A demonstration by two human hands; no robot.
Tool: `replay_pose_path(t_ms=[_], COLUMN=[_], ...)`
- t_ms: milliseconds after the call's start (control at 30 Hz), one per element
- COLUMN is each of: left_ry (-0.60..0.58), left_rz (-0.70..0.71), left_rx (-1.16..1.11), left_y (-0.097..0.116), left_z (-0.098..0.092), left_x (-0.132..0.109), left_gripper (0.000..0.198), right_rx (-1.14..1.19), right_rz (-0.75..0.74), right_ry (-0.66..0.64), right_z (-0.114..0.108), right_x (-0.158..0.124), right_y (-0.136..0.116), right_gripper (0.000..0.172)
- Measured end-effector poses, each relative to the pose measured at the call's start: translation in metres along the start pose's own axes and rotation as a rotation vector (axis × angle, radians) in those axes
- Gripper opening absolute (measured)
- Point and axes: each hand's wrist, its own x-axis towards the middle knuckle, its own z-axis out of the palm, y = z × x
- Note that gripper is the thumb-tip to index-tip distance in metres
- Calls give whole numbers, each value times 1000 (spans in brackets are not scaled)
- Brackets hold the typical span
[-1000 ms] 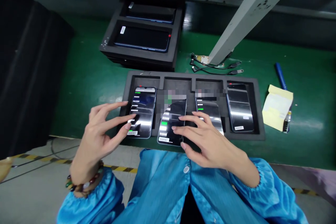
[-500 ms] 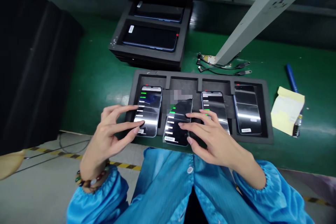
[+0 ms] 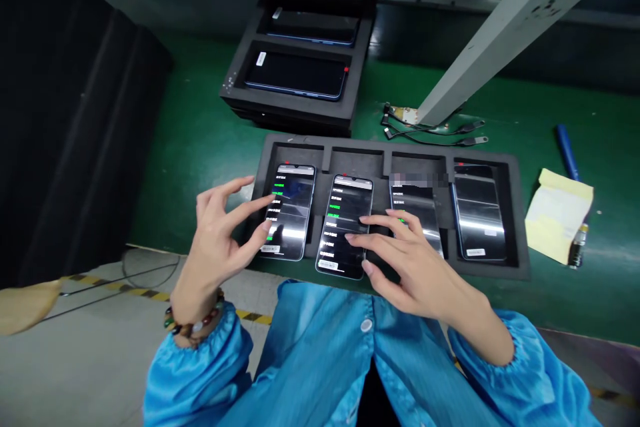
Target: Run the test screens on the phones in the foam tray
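A dark foam tray [image 3: 517, 213] on the green bench holds several phones side by side. My left hand [image 3: 220, 240] hovers open over the leftmost phone [image 3: 293, 203], fingers spread, one fingertip touching the lower part of its lit screen. My right hand [image 3: 405, 257] is open too, its fingers stretched across the second phone [image 3: 347, 213] and the third phone [image 3: 415, 210], fingertips on the second phone's screen. The fourth phone [image 3: 477, 210] lies untouched at the right end. Both wrists wear blue sleeves; a bead bracelet sits on the left wrist.
A stack of black foam trays [image 3: 300, 73] with dark phones stands behind. Loose cables [image 3: 435, 130] lie by a grey slanted post [image 3: 500, 27]. A yellow paper pad [image 3: 557, 213], a blue pen [image 3: 567, 150] and a small bottle [image 3: 579, 247] sit at right. A black panel [image 3: 75, 133] stands at left.
The view shifted, so everything sits further right in frame. My left fingertip stays on the leftmost phone's screen and my right fingers stay on the second phone, whose screen shows more green lines.
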Motion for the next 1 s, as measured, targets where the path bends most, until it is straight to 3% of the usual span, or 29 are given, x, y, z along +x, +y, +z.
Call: replay_pose_path(t_ms=[300, 567, 800, 900, 1000], left_ry=[-17, 2, 7, 9, 49], left_rz=[1, -15, -15, -10, -20], left_rx=[29, 44, 14, -2, -21], left_y=[-4, -3, -6, -8, -8], left_z=[5, 8, 9, 9, 8], left_x=[7, 13, 17, 19, 20], left_gripper=[40, 40, 40, 46, 49], right_rx=[-100, -181, -190, -201, -264], right_rz=[110, 240, 276, 290, 299], right_ry=[71, 184, 176, 225, 263], right_z=[-3, -39, -38, -56, -86], right_x=[4, -38, -55, -51, -30], right_y=[4, 28, 32, 40, 62], right_gripper=[35, 35, 34, 34, 31])
